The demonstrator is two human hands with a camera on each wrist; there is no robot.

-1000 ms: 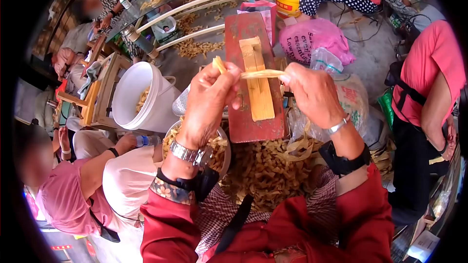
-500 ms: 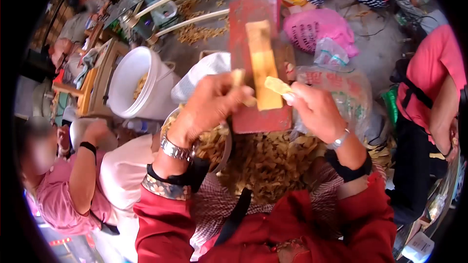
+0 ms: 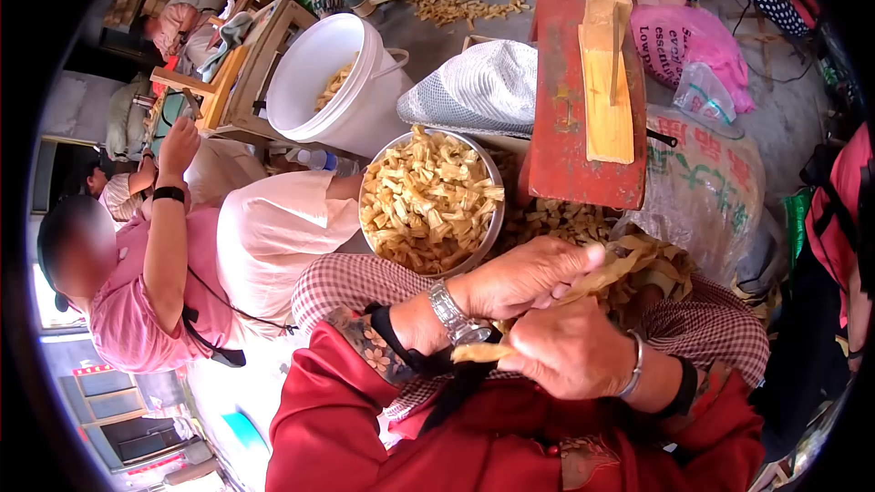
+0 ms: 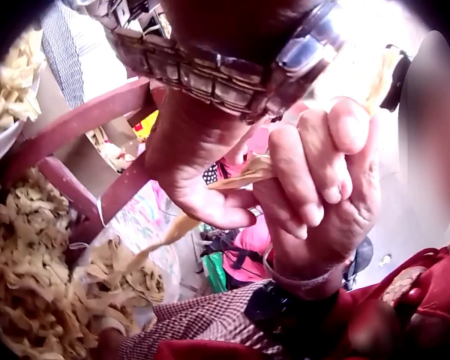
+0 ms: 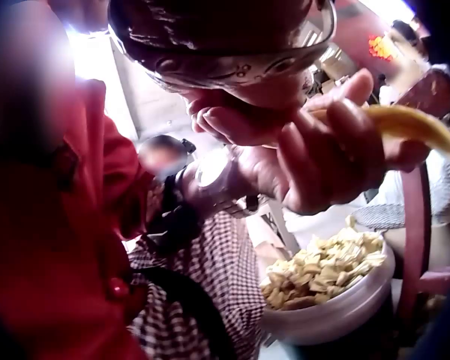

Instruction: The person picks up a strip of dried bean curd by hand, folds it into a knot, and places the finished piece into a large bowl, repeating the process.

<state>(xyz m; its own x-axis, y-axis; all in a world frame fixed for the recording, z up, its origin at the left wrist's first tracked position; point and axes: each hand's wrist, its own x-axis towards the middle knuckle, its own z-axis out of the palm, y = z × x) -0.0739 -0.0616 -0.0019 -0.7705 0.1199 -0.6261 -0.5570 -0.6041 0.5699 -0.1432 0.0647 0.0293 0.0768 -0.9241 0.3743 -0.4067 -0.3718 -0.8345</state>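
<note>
In the head view both hands are close together over the lap. My left hand (image 3: 524, 282) pinches a long, limp yellow-tan strip (image 3: 615, 275) between thumb and fingers. Just below it, my right hand (image 3: 574, 351) has its fingers curled round the same kind of strip, and a flattened strip end (image 3: 480, 353) sticks out on its left side. The left wrist view shows a thin length of strip (image 4: 165, 238) trailing down from the left thumb toward a heap of loose strips (image 4: 127, 274). A yellow strip (image 5: 412, 124) extends past the fingers in the right wrist view.
A metal bowl (image 3: 497, 219) of short knotted pieces (image 3: 428, 200) stands by the left knee. Beyond the hands is a red bench (image 3: 561, 100) bearing a pale wooden board (image 3: 606, 118). A white bucket (image 3: 310, 82) and a person in pink (image 3: 132, 310) are at left, a plastic sack (image 3: 702, 182) at right.
Both hands have come down from over the red bench to the lap and closer together, still holding strip material. The head view has shifted, bringing the bowl of pieces into fuller view.
</note>
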